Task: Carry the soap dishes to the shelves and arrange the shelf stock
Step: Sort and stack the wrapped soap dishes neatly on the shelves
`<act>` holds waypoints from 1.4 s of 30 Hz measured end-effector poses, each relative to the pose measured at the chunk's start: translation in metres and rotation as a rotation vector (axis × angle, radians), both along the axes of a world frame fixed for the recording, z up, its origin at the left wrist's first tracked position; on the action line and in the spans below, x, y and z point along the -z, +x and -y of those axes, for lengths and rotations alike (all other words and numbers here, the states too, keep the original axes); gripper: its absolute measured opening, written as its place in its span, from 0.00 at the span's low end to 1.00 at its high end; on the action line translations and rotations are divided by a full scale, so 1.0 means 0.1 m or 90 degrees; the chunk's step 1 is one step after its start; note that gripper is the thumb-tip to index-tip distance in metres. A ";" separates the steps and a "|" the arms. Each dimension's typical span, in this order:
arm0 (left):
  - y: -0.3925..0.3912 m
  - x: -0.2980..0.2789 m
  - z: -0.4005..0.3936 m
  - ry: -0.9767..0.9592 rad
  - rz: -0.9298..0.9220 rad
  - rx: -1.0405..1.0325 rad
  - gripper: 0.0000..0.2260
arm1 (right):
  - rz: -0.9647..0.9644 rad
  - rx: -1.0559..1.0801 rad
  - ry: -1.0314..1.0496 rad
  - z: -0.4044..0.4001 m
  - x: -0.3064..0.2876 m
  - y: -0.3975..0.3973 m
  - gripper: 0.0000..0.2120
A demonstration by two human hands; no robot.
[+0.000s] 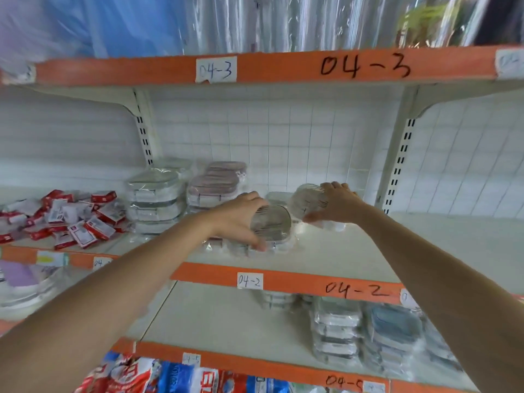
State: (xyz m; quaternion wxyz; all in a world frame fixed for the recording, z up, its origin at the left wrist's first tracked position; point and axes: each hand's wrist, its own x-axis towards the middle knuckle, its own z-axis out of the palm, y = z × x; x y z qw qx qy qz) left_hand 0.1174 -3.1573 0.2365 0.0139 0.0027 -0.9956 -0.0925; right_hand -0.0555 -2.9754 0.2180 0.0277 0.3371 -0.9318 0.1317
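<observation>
Head view faces a white metal shelving unit [283,251] with orange front strips, hand-marked 04-3 on the upper strip [283,68] and 04-2 on the middle strip [283,282]. Behind the middle shelf runs a white wire-grid back panel [283,143], with slotted white uprights [397,171] on either side. Clear plastic sheeting [283,21] hangs above the top shelf.

On the pale middle shelf, at left, lies a loose heap of small red-and-white packets [71,219]. Beside it stands a stack of clear-wrapped grey rounded-rectangle soap dishes [154,199], and just right of that a stack of clear-wrapped pinkish soap dishes [215,184]. On the shelf below, at right, stand a stack of wrapped white dishes [336,333] and a stack of wrapped blue dishes [394,336].

The left hand [238,219] curls its fingers and thumb round a wrapped slatted grey soap dish [273,222], which sits near the shelf's front edge on top of other wrapped dishes. The right hand [337,204] grips a second wrapped slatted dish [307,201], tilted and lifted slightly, further back on the same shelf. The two dishes lie just beside each other.
</observation>
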 end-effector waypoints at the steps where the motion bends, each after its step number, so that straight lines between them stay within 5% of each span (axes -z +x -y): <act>1: -0.09 -0.06 -0.02 -0.006 -0.004 -0.002 0.44 | -0.005 -0.003 -0.001 0.02 -0.04 -0.12 0.47; 10: -0.72 -0.72 0.21 -0.084 -0.014 -0.095 0.43 | -0.003 -0.072 0.003 0.42 -0.17 -0.92 0.44; 22: -1.08 -0.88 0.55 -0.144 0.021 -0.176 0.43 | 0.023 -0.202 0.089 1.12 0.15 -1.03 0.46; 42: -1.85 -0.57 0.39 -0.059 0.042 -0.076 0.36 | 0.123 -0.147 0.062 0.31 0.00 -1.42 0.53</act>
